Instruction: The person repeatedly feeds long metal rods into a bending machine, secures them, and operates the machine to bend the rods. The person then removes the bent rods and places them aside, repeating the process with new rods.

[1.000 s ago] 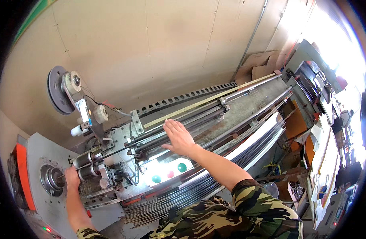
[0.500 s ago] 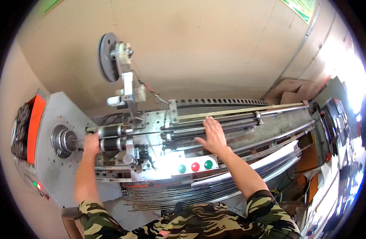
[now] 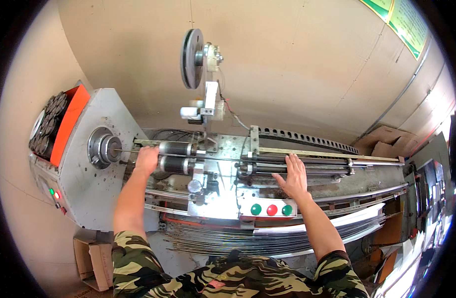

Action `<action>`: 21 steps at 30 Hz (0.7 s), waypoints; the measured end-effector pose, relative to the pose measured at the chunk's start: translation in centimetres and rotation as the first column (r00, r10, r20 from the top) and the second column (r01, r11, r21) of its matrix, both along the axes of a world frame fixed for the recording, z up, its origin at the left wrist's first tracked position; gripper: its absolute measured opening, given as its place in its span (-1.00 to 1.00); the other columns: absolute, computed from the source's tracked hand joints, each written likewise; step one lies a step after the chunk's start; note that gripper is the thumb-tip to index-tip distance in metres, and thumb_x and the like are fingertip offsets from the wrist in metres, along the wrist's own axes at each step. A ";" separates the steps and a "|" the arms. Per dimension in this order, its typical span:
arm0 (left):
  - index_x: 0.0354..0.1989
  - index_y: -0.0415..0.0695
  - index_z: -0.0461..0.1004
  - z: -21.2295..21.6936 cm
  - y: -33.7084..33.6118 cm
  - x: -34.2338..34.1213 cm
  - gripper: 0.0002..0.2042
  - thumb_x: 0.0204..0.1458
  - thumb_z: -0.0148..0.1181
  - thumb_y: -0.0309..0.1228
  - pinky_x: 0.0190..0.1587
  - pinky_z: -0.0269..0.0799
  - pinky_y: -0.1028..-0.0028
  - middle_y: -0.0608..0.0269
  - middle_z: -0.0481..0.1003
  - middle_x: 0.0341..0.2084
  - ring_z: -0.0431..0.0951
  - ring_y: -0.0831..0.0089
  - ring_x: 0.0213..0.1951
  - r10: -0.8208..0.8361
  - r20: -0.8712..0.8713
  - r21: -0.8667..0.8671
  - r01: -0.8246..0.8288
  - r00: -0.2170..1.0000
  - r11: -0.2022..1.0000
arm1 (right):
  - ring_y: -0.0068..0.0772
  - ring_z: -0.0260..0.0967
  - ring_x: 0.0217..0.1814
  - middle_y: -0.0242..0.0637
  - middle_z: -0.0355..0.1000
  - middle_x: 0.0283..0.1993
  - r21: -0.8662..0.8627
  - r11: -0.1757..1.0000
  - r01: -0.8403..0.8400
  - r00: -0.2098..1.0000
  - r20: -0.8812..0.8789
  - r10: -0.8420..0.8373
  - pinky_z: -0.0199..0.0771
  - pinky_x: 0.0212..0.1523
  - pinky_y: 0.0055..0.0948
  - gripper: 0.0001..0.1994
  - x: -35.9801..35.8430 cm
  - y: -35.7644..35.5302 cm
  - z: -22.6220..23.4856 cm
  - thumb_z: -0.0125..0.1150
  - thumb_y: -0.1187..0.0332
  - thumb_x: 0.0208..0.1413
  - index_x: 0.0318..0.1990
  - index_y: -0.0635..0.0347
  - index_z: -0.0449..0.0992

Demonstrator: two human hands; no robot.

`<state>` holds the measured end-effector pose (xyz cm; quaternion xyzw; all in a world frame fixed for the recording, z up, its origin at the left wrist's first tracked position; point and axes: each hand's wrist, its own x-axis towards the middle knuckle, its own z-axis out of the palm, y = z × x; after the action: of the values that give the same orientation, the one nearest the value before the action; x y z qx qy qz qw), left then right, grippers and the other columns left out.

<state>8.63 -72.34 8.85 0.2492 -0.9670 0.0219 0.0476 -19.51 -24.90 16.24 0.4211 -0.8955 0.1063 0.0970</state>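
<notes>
Wall [image 3: 287, 59], beige and panelled, fills the upper half of the frame. Below it a long metal machine [image 3: 230, 144] runs from the left side to the right. Its grey housing [image 3: 84, 193] stands at left, and a bundle of thin rods [image 3: 208, 238] lies lengthwise along the near side, lower centre.

Atop the housing, at the left edge, an orange-sided tray [image 3: 71, 124] is packed with dark round pieces [image 3: 50, 121]. A cardboard box [image 3: 101, 263] sits at lower left with its flaps up; what it holds cannot be made out. A grey wheel [image 3: 190, 59] is mounted upright at upper centre.

The right hand [image 3: 295, 180], right of centre, is flat and open over the dark bars [image 3: 327, 162], thumb spread; how firmly it presses cannot be told. The left hand [image 3: 146, 160], left of centre, is curled closed around a thin rod [image 3: 128, 151], which reaches from the round chuck [image 3: 106, 149] into the fingers, just beside two black rollers [image 3: 174, 165]. Three round buttons [image 3: 271, 210], green, red, green, sit in a row below centre.
</notes>
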 end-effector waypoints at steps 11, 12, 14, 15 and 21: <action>-0.30 -0.15 0.49 1.0 0.5 0.3 -0.87 0.06 -0.01 -0.48 -0.04 0.38 0.11 0.06 0.60 -0.35 0.55 0.07 -0.16 -0.035 -0.025 -0.003 0.035 0.999 0.999 | 0.02 0.01 0.51 0.08 0.16 0.42 -0.083 0.997 0.002 0.997 0.077 0.004 -0.02 0.48 -0.10 -0.19 2.6 -4.1 -0.1 0.29 -0.11 0.08 0.30 0.37 0.27; -0.30 -0.15 0.49 1.0 0.6 0.2 -0.87 0.05 -0.01 -0.48 -0.04 0.38 0.11 0.06 0.60 -0.35 0.55 0.06 -0.17 -0.037 -0.027 -0.007 0.037 0.999 0.999 | 0.02 0.01 0.51 0.09 0.17 0.42 -0.078 0.997 0.014 0.996 0.093 -0.006 -0.03 0.48 -0.11 -0.20 3.0 -4.5 0.1 0.29 -0.11 0.09 0.30 0.37 0.28; -0.31 -0.15 0.48 1.2 0.6 0.2 -0.88 0.05 0.00 -0.48 -0.05 0.38 0.11 0.07 0.60 -0.37 0.55 0.07 -0.19 -0.055 -0.020 0.002 0.055 0.998 0.999 | 0.03 0.02 0.51 0.09 0.17 0.41 -0.067 0.997 0.026 0.993 0.117 -0.018 -0.03 0.48 -0.11 -0.18 3.4 -5.4 0.1 0.30 -0.11 0.07 0.31 0.37 0.25; -0.31 -0.14 0.48 1.4 0.6 0.2 -0.88 0.04 0.00 -0.48 -0.06 0.38 0.11 0.07 0.60 -0.37 0.55 0.07 -0.20 -0.062 -0.016 0.005 0.062 0.998 0.998 | 0.03 0.03 0.50 0.10 0.18 0.41 -0.076 0.997 0.027 0.991 0.130 -0.017 -0.03 0.48 -0.11 -0.16 3.6 -5.8 0.1 0.30 -0.11 0.07 0.32 0.37 0.23; -0.32 -0.13 0.48 1.1 0.1 0.7 -0.89 0.03 0.02 -0.49 -0.09 0.38 0.11 0.08 0.59 -0.39 0.55 0.07 -0.20 -0.085 -0.052 -0.009 0.084 0.995 0.996 | 0.05 0.07 0.47 0.11 0.20 0.38 -0.091 0.993 0.072 0.988 0.142 -0.058 0.00 0.47 -0.12 -0.17 4.8 -7.9 0.2 0.31 -0.05 0.08 0.33 0.41 0.19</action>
<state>9.34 -72.24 9.95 0.2084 -0.9751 0.0166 0.0745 -14.72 -32.78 16.47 0.3781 -0.9073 0.1749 0.0576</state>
